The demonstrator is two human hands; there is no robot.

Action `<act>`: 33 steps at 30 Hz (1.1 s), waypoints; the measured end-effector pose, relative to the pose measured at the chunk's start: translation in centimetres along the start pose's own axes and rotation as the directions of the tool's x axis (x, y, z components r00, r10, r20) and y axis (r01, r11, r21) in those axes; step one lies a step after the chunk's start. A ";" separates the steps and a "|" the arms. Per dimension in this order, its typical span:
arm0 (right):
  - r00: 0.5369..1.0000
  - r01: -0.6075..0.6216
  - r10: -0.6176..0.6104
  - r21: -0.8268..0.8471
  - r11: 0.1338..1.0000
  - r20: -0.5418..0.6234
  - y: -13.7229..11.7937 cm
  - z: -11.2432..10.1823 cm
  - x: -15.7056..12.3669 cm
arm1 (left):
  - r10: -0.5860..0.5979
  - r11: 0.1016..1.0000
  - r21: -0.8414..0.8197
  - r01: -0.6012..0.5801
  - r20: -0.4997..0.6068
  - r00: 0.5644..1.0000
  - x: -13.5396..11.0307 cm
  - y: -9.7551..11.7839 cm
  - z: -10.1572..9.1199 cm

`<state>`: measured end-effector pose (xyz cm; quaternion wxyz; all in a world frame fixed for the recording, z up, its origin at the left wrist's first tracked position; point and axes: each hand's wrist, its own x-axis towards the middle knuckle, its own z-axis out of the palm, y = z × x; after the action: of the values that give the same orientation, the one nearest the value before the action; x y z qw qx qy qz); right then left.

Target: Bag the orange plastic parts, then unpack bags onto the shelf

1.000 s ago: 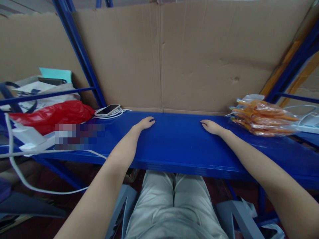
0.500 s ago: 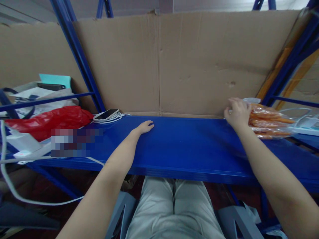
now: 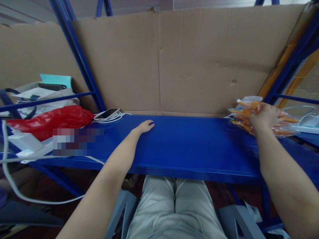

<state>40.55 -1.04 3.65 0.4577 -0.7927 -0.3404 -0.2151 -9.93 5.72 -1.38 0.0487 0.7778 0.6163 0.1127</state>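
Right hand [image 3: 265,116] and forearm stretch across to the right end of the bench, palm down on the orange items in clear plastic [image 3: 243,114]; its fingertips are hidden, so whether they have closed on anything cannot be told. The person's left hand [image 3: 146,126] rests near the middle of the bench, fingers loosely bent and apart, holding nothing visible.

Largest is the cardboard sheet [image 3: 194,59], standing upright along the back. Before it runs the blue bench [image 3: 184,142], with the orange items lying at its right end, near the blue post [image 3: 286,76]. Over at the left end, well apart from them, lies a crumpled red plastic bag [image 3: 54,119]. Smaller still, a phone [image 3: 109,114] lies between that bag and the left hand, on a coiled white cable [image 3: 119,117].
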 end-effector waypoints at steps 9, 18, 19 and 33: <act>0.965 0.074 -0.035 0.141 0.987 -0.262 1.6 1.4 2.7 | 0.006 1.000 0.003 -0.006 -0.016 1.000 0.3 -0.3 0.3; 0.936 0.340 -0.303 0.233 0.911 -0.179 -3.2 -1.0 -0.3 | -0.002 1.000 -0.009 0.002 -0.013 1.000 0.0 0.0 0.1; 0.926 0.372 -0.340 0.244 0.896 -0.163 -4.0 -1.1 -1.0 | -0.001 1.000 -0.009 0.001 -0.012 1.000 0.0 0.0 0.1; 0.536 0.645 -0.835 0.578 0.500 0.125 -7.3 4.1 -10.3 | 0.002 1.000 0.017 -0.002 0.006 1.000 0.1 0.1 0.0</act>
<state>28.30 1.54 -0.86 0.4137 -0.4519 -0.7773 -0.1432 -9.78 5.79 -1.37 0.0435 0.7791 0.6165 0.1052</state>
